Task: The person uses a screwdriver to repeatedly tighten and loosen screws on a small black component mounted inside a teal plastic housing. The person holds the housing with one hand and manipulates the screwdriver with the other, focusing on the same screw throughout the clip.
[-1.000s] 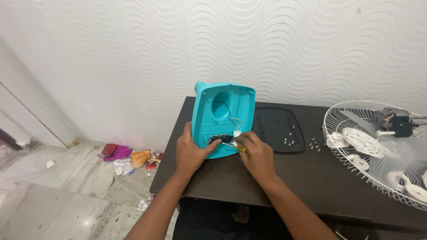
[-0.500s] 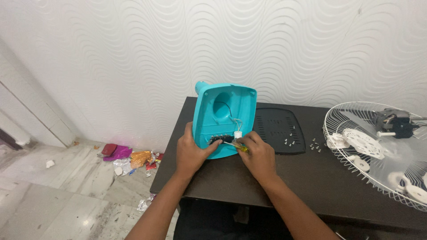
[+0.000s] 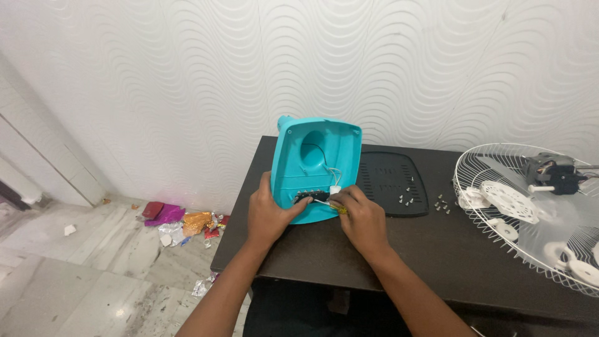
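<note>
A turquoise plastic fan base housing (image 3: 315, 159) stands tilted on the dark table (image 3: 474, 262), its hollow underside towards me with thin wires and a small white connector inside. My left hand (image 3: 269, 214) grips its lower left edge, the thumb pressing near a black switch strip. My right hand (image 3: 360, 219) holds a small screwdriver (image 3: 329, 205) with a yellow-green handle, its tip pointing left at that strip.
A black base cover plate (image 3: 384, 178) lies right of the housing with several loose screws (image 3: 409, 198) on and beside it. A white wire fan guard (image 3: 530, 212) with a motor (image 3: 552, 173) fills the table's right side. Coloured wrappers (image 3: 181, 221) litter the floor at left.
Both hands stay on the housing's lower edge; the screwdriver tip has shifted only slightly at the switch strip.
</note>
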